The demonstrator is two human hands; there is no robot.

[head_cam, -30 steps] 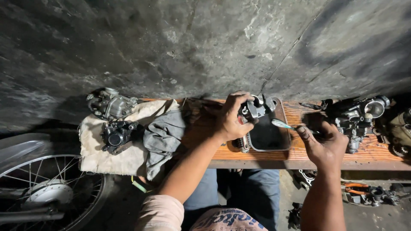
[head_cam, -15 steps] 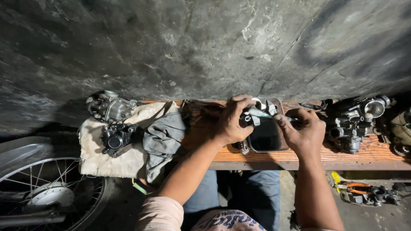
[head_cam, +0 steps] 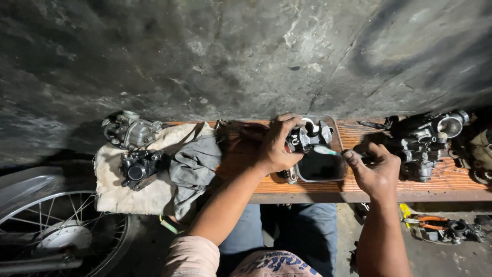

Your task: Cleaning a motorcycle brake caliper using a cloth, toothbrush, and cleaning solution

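My left hand [head_cam: 277, 143] grips a grey metal carburetor [head_cam: 307, 136] and holds it over a small dark tray [head_cam: 320, 169] on a wooden bench [head_cam: 359, 187]. My right hand [head_cam: 376, 169] sits to the right of it and pinches a thin tool with a pale tip [head_cam: 328, 151]. That tip points left and reaches the carburetor's side.
Two more carburetors [head_cam: 130, 131] [head_cam: 138, 166] lie on a pale cloth [head_cam: 148, 190] at the left, next to a grey rag [head_cam: 195, 164]. A cluster of engine parts [head_cam: 425, 138] stands at the right. A motorcycle wheel [head_cam: 56, 231] is low left. Pliers [head_cam: 430, 220] lie on the floor.
My right hand first moved in to the carburetor, then drew back to the right with the tool. My left hand kept its grip on the carburetor.
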